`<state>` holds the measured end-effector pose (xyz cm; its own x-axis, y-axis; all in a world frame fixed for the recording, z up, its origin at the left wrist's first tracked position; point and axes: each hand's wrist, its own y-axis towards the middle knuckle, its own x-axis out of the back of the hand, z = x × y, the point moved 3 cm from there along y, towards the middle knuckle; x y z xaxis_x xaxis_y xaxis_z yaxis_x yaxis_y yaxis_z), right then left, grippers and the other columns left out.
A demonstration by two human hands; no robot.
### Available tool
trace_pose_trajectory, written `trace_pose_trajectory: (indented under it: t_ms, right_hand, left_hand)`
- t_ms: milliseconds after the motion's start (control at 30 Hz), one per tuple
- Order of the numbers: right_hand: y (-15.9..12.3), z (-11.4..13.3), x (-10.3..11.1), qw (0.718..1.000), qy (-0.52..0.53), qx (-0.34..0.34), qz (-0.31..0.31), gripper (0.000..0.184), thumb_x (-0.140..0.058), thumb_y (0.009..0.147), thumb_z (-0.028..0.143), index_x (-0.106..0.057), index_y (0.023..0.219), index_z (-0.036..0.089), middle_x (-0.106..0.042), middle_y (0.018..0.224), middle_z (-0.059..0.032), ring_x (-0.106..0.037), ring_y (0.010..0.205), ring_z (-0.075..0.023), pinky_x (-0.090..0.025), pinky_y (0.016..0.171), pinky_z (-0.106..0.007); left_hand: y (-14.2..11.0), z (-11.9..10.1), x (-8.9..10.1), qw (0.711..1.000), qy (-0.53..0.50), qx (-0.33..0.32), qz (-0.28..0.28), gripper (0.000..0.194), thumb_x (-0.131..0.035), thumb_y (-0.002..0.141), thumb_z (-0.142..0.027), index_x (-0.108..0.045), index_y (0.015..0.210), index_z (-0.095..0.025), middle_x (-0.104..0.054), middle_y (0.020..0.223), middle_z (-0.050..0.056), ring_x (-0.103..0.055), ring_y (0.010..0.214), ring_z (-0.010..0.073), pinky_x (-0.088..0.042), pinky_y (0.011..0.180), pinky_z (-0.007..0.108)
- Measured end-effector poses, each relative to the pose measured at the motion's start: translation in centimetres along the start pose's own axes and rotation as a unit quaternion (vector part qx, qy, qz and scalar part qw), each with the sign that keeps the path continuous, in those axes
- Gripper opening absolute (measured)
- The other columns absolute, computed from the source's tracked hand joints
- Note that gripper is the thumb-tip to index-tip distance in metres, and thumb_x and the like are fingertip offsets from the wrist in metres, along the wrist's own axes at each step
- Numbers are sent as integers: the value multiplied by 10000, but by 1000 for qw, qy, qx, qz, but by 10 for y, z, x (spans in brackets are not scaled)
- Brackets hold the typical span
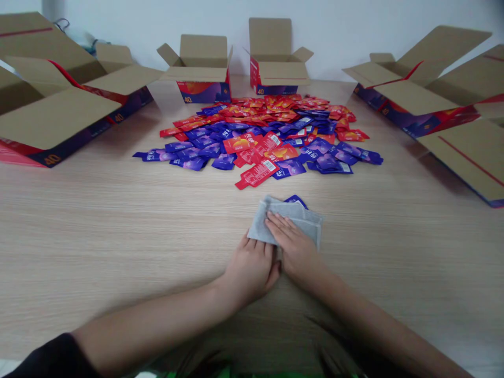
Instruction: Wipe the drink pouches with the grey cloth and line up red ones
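A flat, light-grey fabric pouch [286, 210] with seams along its edges lies close in front of me on the table. My right hand [294, 242] rests on top of it, fingers stretched out flat and together. From the left, my left hand [255, 261] reaches to the pouch's near edge. Its fingertips are hidden beneath or inside the pouch, I cannot tell which, and its thumb stands apart from the fingers. Behind the pouch the corner of a purple-blue sachet [296, 200] sticks out, the remainder covered by the fabric.
A wide heap of red sachets [258, 173] and purple-blue sachets [192, 160] spreads across the wooden table [118, 226]. Around it stand open cardboard boxes: a left box [59, 118], two back boxes [205, 92] [275, 79], and right boxes [417, 100]. Behind them is a white wall.
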<state>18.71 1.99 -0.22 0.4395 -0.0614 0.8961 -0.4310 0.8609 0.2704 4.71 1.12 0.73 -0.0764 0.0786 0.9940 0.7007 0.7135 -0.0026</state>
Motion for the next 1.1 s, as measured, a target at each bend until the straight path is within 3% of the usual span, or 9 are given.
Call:
trace_pose_trajectory:
  t_ms: [167, 300, 367, 467, 533, 667, 733, 900, 1100]
  right_hand:
    - [2, -24, 11, 992, -7, -109, -65, 647, -315, 752, 11, -445, 1385, 42, -441, 1455, -182, -325, 1396, -243, -309, 1131, -524]
    - [5, -4, 3, 1000, -1, -4, -5, 627, -344, 751, 30, -476, 1364, 45, -432, 1470, -146, -317, 1400, -215, -286, 1159, -444]
    - [6, -6, 4, 1000, 12, 4, 3, 638, -343, 745, 24, -473, 1369, 59, -442, 1466, -136, -342, 1387, -204, -292, 1158, -436]
    - [3, -28, 13, 994, 7, -91, -52, 661, -327, 751, 7, -439, 1398, 83, -461, 1449, -150, -370, 1373, -225, -325, 1131, -497]
    - [-1, -34, 14, 991, -12, -116, -71, 658, -335, 753, 12, -430, 1402, 65, -446, 1454, -175, -355, 1381, -249, -329, 1123, -519]
    - [-7, -12, 4, 1000, -20, -1, -9, 677, -367, 706, 20, -473, 1373, 52, -418, 1476, -160, -307, 1404, -234, -316, 1143, -463]
    - [-8, -9, 4, 1000, -4, 15, 9, 717, -359, 686, 8, -459, 1392, 76, -419, 1481, -136, -318, 1400, -210, -324, 1143, -445]
    - [-11, -36, 17, 992, -17, -108, -63, 720, -335, 713, -18, -415, 1421, 84, -428, 1470, -159, -338, 1390, -229, -335, 1128, -493]
    - [-9, -22, 12, 1000, 2, 25, 16, 729, -342, 672, -27, -498, 1370, 117, -439, 1470, -112, -347, 1385, -193, -345, 1131, -429]
  left_hand:
    - [0, 1, 1, 999, 8, -15, -32, 655, -459, 873, -385, -408, 1377, 30, -337, 1480, 265, -317, 1385, 355, -302, 1109, 444]
    - [1, 1, 0, 1000, -3, 1, 1, 538, -469, 870, -363, -534, 1274, -14, -572, 1286, 240, -508, 1245, 341, -347, 1074, 454]
    - [1, 2, 0, 1000, -5, 2, 2, 527, -467, 874, -361, -542, 1269, -20, -578, 1279, 235, -515, 1237, 337, -343, 1078, 453]
    - [1, 1, 2, 1000, 2, -11, -19, 627, -450, 884, -381, -431, 1370, 15, -379, 1460, 256, -356, 1366, 350, -299, 1112, 451]
    - [1, 1, 2, 1000, 4, -12, -24, 651, -436, 891, -387, -395, 1391, 26, -310, 1495, 257, -299, 1396, 348, -291, 1118, 449]
    - [1, 1, 0, 1000, -9, -7, -12, 586, -457, 886, -380, -479, 1328, 5, -492, 1378, 245, -406, 1340, 330, -275, 1131, 452]
    - [1, 1, -1, 1000, -12, -8, -11, 567, -464, 885, -382, -500, 1308, -7, -516, 1356, 240, -423, 1329, 328, -279, 1129, 456]
    - [0, 1, 0, 1000, 6, -8, -22, 653, -424, 897, -398, -387, 1398, 18, -288, 1505, 250, -285, 1403, 340, -285, 1122, 445]
    - [-1, 2, -1, 1000, 1, 1, -12, 599, -438, 895, -407, -465, 1356, -25, -431, 1437, 226, -308, 1393, 341, -284, 1123, 440]
